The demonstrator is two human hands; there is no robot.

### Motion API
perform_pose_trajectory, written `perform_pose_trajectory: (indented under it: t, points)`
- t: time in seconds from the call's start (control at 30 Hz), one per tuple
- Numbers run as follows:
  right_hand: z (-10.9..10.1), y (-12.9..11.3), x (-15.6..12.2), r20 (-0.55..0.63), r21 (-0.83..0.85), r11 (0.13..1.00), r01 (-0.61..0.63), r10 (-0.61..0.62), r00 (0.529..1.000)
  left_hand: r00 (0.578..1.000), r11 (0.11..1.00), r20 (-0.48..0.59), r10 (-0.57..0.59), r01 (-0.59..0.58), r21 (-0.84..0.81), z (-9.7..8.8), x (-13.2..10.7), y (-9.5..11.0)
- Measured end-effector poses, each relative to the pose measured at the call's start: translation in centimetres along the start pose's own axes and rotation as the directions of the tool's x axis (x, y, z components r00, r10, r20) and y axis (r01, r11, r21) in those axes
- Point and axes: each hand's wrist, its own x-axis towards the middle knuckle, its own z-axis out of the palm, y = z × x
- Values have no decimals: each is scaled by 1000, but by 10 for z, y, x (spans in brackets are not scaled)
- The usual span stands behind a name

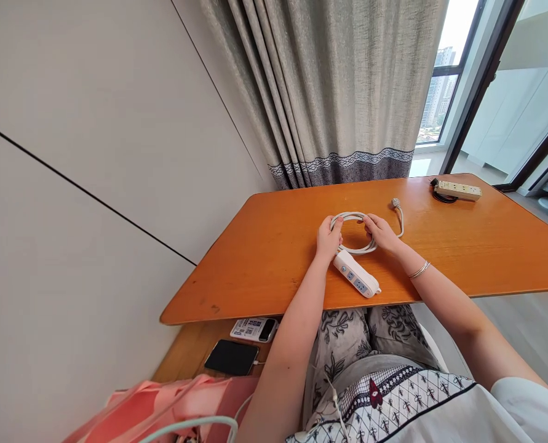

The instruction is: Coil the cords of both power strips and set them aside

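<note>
A white power strip [357, 274] lies slantwise near the front edge of the orange-brown table, its sockets facing up. Its white cord [357, 250] is wound into a round coil just beyond it. My left hand [329, 237] is closed round the coil's left side, close to where the cord meets the strip. On the opposite side, my right hand [379, 230] grips the coil, fingers wrapped over the loops. The loose cord end runs out past my right hand to a plug [396, 203] resting on the table.
A second power strip [459, 190], cream with a black cord, lies at the table's far right. Below the table [237, 258] on the left are a phone [232, 357], a white power bank [254, 329] and a pink bag [163, 409]. A curtain [347, 92] hangs behind.
</note>
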Motion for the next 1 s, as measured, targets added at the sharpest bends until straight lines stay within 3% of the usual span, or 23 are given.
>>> perform_pose_trajectory:
  t: [0.2,0.5,0.77,1.0]
  points:
    - [-7,-2,-1,37,-160,987,19,-14,999,999,999,-20,26,-26,-18,4,-2,5]
    - [-22,-1,0,177,-482,872,84,3,984,959,983,-277,64,-110,-150,-3,4,16]
    - [-21,0,-4,137,-810,585,43,117,984,859,957,-502,100,-221,-188,-11,10,19]
    - [-38,4,-4,-79,-919,381,-102,77,994,776,929,-630,31,-255,-269,-26,18,24]
